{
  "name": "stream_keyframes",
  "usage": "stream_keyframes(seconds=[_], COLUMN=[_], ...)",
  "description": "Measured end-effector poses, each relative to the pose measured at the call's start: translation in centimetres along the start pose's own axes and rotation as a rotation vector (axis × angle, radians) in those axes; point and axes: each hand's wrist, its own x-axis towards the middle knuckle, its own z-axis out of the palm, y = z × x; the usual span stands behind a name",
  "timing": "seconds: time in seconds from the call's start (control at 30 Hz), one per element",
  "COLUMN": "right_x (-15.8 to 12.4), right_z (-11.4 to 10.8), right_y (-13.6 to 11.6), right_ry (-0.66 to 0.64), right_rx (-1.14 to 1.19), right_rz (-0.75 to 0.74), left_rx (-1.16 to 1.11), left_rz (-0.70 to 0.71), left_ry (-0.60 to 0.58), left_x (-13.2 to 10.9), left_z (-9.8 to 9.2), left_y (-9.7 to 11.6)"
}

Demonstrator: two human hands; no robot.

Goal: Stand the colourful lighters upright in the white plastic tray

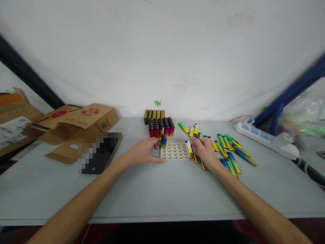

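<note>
A pale tray [175,156] with rows of round hollows lies in front of me. Blue-green lighters [164,141] stand upright at its far left corner. My left hand [143,152] is beside the tray's left end, thumb stretched along the near corner and fingers curled near the standing lighters; whether they touch is unclear. On the right, my right hand [204,149] has its fingers closed on a lighter [196,136] with a blue top, most of it hidden. Yellow-and-white lighters [189,149] lie under and beside this hand, at the tray's right end.
Behind the tray stand blocks of upright pink-purple lighters [161,128] and yellow-black lighters [154,114]. Loose green, blue and yellow lighters [233,162] are scattered rightward. A power strip [266,139] lies far right. At left are an open cardboard box [83,117] and a partly blurred dark flat object [98,161].
</note>
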Motion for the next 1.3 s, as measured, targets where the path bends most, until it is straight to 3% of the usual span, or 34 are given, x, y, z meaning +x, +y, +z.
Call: stream_keyframes(seconds=[0.27, 0.53, 0.77, 1.03, 1.3], right_x=[-0.2, -0.9, -1.0, -0.8, 0.5], right_z=[0.2, 0.8, 0.8, 2.7, 5.0], right_y=[-0.4, -2.3, -3.0, -3.5, -2.5], right_ry=[-0.051, -0.231, -0.210, -0.343, -0.324], right_rx=[0.054, 0.277, -0.149, -0.103, -0.156], right_rz=[0.018, 0.054, -0.386, -0.325, -0.395], left_rx=[-0.006, -0.013, 0.005, 0.012, -0.011], left_rz=[-0.005, 0.002, -0.007, 0.018, 0.017], left_ry=[0.003, 0.000, -0.003, 0.023, 0.015], left_x=[0.0, -0.1, 0.0, 0.0, -0.1], left_z=[0.0, -0.1, 0.0, 0.3, 0.2], left_y=[0.1, 0.2, 0.0, -0.2, 0.0])
